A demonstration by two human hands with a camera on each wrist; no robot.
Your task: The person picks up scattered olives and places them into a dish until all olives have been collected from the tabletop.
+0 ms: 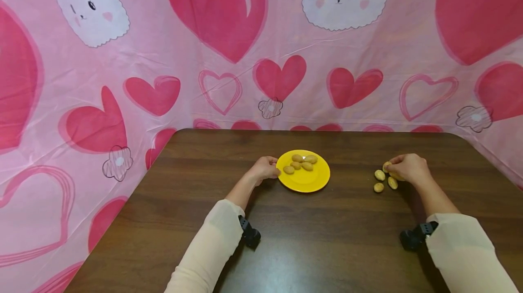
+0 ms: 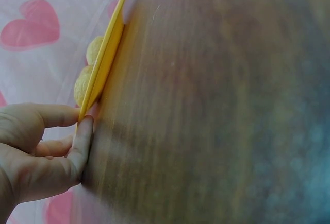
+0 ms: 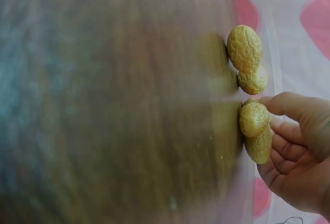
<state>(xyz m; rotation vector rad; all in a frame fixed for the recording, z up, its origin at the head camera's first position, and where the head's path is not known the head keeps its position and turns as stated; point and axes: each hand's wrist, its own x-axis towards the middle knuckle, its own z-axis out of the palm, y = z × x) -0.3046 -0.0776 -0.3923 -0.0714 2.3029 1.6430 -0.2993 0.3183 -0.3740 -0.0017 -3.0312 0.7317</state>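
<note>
A round yellow plate (image 1: 304, 186) lies on the brown table, bearing several small, wrinkled, yellowish potatoes (image 1: 307, 166). At its left edge my left hand (image 1: 263, 170) pinches the rim; in the left wrist view thumb and fingers are on opposite sides of the plate (image 2: 109, 54). Off to the right, my right hand (image 1: 410, 169) reaches down over a loose group of potatoes (image 1: 379, 175), its thumb and fingertips around the potato (image 1: 386, 166) at the back. That potato is mostly hidden in the right wrist view, behind a nearer potato (image 3: 254, 120).
The brown wooden table (image 1: 347, 238) has its far edge against a pink cloth (image 1: 229, 47) printed with hearts and white animal faces. Black wrist cameras (image 1: 251, 237) are strapped over both cream sleeves. A wide stretch of table separates plate and loose potatoes.
</note>
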